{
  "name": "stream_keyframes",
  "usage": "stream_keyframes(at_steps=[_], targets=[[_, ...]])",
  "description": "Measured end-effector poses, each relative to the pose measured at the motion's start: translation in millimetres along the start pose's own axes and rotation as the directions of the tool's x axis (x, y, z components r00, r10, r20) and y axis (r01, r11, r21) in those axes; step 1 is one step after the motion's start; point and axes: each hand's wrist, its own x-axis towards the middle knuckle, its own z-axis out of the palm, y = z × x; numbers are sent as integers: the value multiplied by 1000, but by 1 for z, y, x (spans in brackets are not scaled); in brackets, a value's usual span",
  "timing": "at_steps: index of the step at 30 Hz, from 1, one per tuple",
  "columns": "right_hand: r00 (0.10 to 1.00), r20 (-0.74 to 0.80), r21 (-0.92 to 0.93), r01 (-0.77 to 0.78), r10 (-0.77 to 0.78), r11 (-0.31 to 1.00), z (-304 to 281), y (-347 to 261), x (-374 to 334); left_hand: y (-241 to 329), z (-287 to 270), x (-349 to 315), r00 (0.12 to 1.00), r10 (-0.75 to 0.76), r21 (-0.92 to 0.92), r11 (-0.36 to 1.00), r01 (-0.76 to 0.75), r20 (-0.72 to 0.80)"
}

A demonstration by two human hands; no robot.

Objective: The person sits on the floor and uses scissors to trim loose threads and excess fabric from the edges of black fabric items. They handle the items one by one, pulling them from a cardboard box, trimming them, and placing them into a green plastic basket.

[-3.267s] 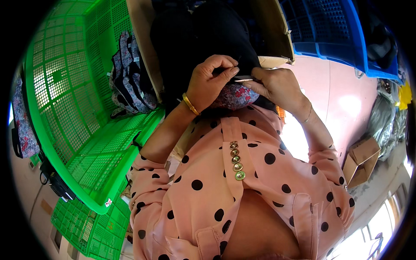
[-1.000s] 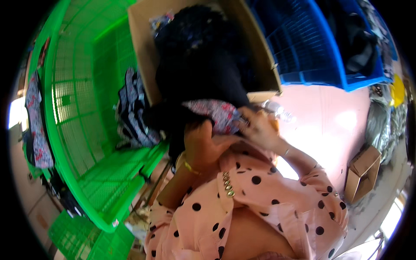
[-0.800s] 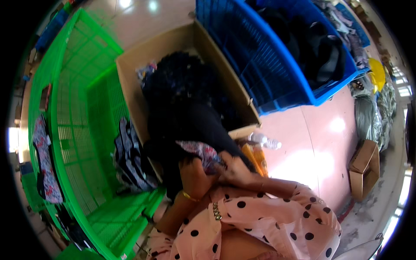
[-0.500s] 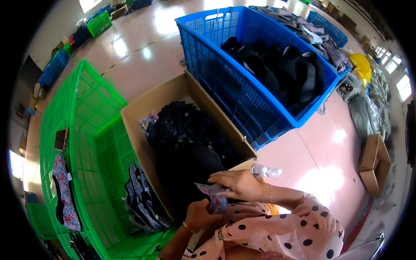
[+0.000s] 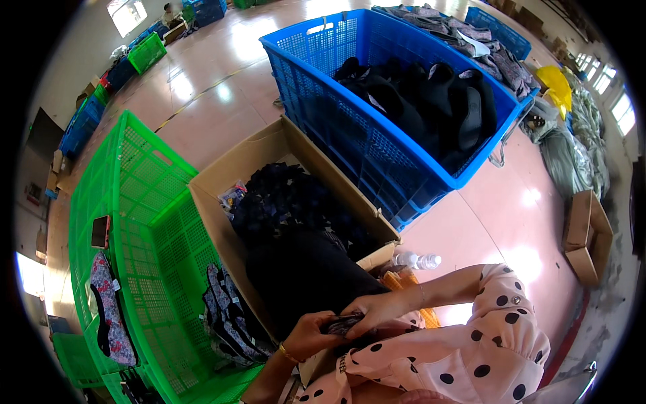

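Close to my body, my left hand [image 5: 313, 336] and my right hand [image 5: 382, 310] meet over a small bunched piece of dark patterned fabric [image 5: 343, 324]. Fingers of both hands are closed on it, and part of it is hidden by them. Just beyond lies a smooth black cloth [image 5: 306, 269] over the near part of an open cardboard box [image 5: 259, 141]. Farther inside the box is a heap of dark fabric scraps [image 5: 289, 198], with a small colourful packet [image 5: 232, 196] at its left side.
On the left stands a green crate [image 5: 158, 236] with floral fabric pieces [image 5: 232, 316] in it; a phone [image 5: 100, 232] and a floral strip [image 5: 111, 310] rest on its left side. A blue crate [image 5: 363, 111] holds black shoe-like items [image 5: 437, 108]. Clear bottles [image 5: 417, 260] stand right of the box.
My right hand has come down toward my left, and the two now meet. The floral piece that stuck out between them is now bunched, with a darker side showing.
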Motion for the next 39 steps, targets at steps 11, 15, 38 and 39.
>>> stream_keyframes(at_steps=[11, 15, 38, 39], targets=[[935, -303, 15, -189, 184, 982, -3, 2, 5, -20, -9, 16, 992, 106, 230, 969, -88, -65], [884, -451, -37, -157, 124, 987, -25, -7, 40, 11, -25, 23, 912, 332, 503, 846, -176, -240], [932, -70, -931, 67, -355, 358, -61, -41, 38, 3, -56, 46, 717, 635, 745, 618, -251, -285], [934, -85, -924, 56, -346, 378, -61, -40, 38, 5, -58, 46, 725, 634, 747, 612, -259, -267]])
